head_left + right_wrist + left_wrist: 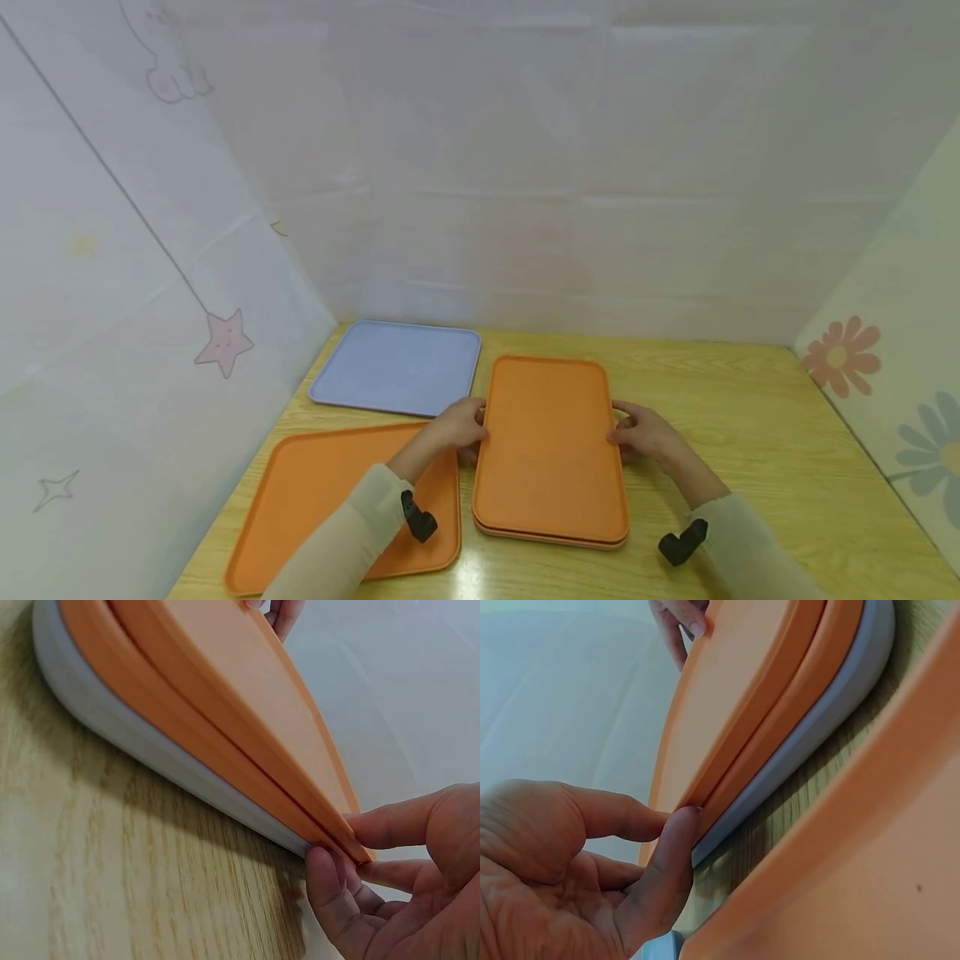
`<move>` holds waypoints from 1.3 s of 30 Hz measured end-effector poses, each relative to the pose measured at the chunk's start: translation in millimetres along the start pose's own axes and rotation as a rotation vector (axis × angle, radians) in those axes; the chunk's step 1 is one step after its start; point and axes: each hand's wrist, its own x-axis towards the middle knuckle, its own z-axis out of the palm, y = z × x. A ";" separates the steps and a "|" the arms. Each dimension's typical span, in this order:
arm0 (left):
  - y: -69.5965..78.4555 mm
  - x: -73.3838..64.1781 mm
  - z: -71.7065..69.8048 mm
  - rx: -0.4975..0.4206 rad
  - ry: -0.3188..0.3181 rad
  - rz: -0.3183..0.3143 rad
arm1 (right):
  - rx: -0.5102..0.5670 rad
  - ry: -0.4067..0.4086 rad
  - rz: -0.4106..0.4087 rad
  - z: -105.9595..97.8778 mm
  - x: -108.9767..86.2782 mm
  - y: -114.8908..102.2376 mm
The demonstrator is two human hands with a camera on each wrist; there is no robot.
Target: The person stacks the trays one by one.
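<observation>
Viewing remotely, I list: one tray stack, two orange over one greyish, round-cornered, right of the loose orange tray; left hand, right hand, fingers pinching the stack's opposite edges.

Below the fingers lies a wood-grained desk; beyond them, a creased pale back wall. Well left is a printed pink star; well right, a red flower and blue-grey flower.
</observation>
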 end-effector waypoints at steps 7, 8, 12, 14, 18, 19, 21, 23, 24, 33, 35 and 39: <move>0.5 -2.2 0.3 -0.049 -0.038 -0.027 | 0.038 -0.020 0.016 1.3 -0.2 4.5; -0.1 -2.1 0.2 -0.046 -0.037 -0.029 | 0.042 -0.019 0.018 1.4 -0.4 4.9; -6.4 -3.2 -5.5 0.001 -0.004 0.002 | 0.049 -0.007 0.040 2.0 -1.0 5.3; -11.4 -6.0 -13.6 0.014 0.028 0.021 | 0.047 0.004 0.044 2.9 -1.3 4.3; -20.3 -16.9 -37.2 0.103 0.085 0.056 | 0.037 0.030 0.041 4.7 -3.9 3.5; -23.0 -20.2 -44.1 0.141 0.098 0.061 | 0.037 0.036 0.042 5.4 -4.1 3.4; -29.6 -27.4 -57.4 0.229 0.112 0.069 | 0.037 0.049 0.049 6.2 -3.5 3.9; -38.2 -34.0 -68.7 0.287 0.115 0.065 | 0.041 0.057 0.057 6.7 -2.1 5.0; -43.3 -36.8 -73.6 0.312 0.113 0.065 | 0.042 0.056 0.058 6.8 -1.4 5.5; -79.7 -56.9 -102.3 0.432 0.121 0.059 | 0.059 0.038 0.063 6.6 -0.6 4.6; -86.0 -59.1 -105.9 0.466 0.132 0.064 | 0.064 0.038 0.063 6.2 -0.6 4.9; -99.4 -61.4 -112.3 0.537 0.159 0.106 | 0.072 0.043 0.069 5.4 -0.7 6.4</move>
